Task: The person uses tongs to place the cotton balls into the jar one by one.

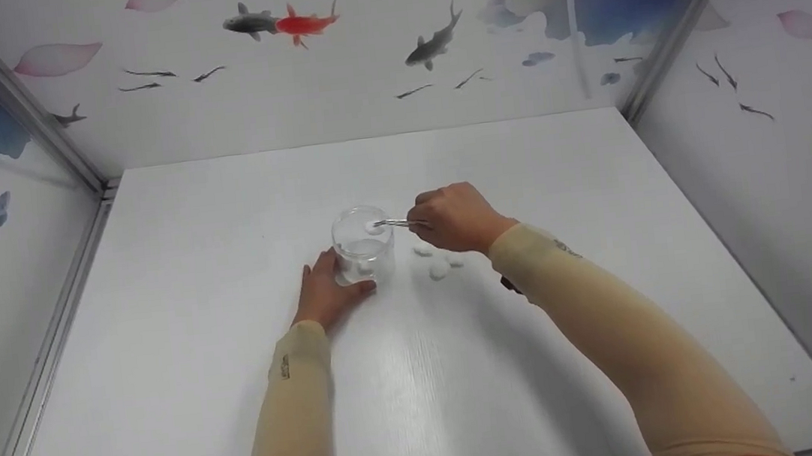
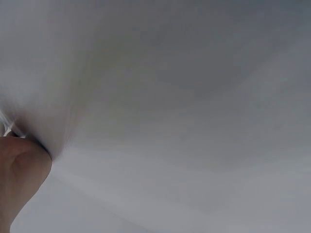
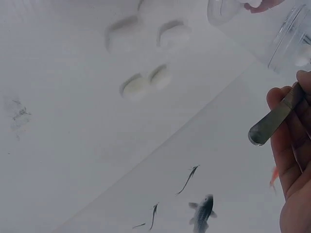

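Note:
A transparent round jar stands upright on the white table, with a white piece visible low inside it. My left hand grips the jar's near left side, thumb in front. In the left wrist view only part of that hand shows at the edge. My right hand pinches metal tweezers to the right of the jar. Their tips hold a white cotton ball at the jar's mouth. The flat rear end of the tweezers juts out of the hand in the right wrist view.
Several white cotton balls lie on the table right of the jar, below the right hand. Panels printed with fish enclose the table at the back and both sides.

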A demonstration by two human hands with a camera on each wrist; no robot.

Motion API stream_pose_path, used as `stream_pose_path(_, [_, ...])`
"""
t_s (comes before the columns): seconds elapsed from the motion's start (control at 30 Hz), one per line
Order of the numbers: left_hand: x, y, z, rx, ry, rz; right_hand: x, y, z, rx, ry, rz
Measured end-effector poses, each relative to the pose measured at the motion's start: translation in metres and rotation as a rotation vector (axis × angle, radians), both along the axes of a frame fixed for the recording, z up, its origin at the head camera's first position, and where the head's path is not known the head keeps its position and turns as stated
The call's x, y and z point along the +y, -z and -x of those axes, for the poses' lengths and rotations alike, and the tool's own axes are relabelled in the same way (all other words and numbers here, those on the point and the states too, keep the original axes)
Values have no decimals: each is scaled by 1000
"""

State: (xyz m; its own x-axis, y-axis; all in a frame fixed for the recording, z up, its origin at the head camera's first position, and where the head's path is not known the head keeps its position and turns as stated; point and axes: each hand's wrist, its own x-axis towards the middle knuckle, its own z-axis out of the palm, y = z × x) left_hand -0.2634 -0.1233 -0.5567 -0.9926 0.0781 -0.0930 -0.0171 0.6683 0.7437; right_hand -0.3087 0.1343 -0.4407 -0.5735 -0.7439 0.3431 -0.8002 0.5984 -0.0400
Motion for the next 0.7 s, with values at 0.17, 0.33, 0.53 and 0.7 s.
stream_pose_path(0.17, [0, 0, 1, -13, -3, 4, 2, 1, 0, -5, -20, -4])
stream_pose_path(0.33, [0, 1, 2, -20, 3, 5, 14, 2, 0, -5, -14, -7])
stream_pose_path(0.53, [0, 2, 3, -28, 12, 16, 39, 7, -1, -20, 47, 2])
stream_pose_path(0.7, [-1, 3, 4, -16, 20, 11, 64, 15, -4, -26, 74, 4])
